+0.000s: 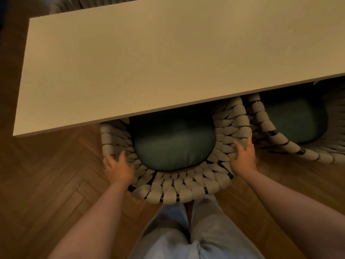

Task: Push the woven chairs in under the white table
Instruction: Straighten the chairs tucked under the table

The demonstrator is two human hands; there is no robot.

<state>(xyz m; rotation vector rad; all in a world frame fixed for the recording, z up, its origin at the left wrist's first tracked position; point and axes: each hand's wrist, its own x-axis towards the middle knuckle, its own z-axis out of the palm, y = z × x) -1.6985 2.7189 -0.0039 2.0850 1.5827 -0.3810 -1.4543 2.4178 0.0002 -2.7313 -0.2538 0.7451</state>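
Observation:
A woven chair (173, 191) of thick beige cord with a green cushion (173, 146) stands directly in front of me, its front half hidden under the white table (149, 58). My left hand (118, 168) grips the curved backrest rim on its left side. My right hand (243, 156) grips the rim on its right side. A second woven chair (280, 141) with a green cushion stands to the right, also partly under the table edge.
Part of another woven chair (74, 4) shows beyond the table's far edge at the top left. Herringbone wood floor (46, 174) lies around the table. My legs in light trousers (186, 234) stand just behind the chair.

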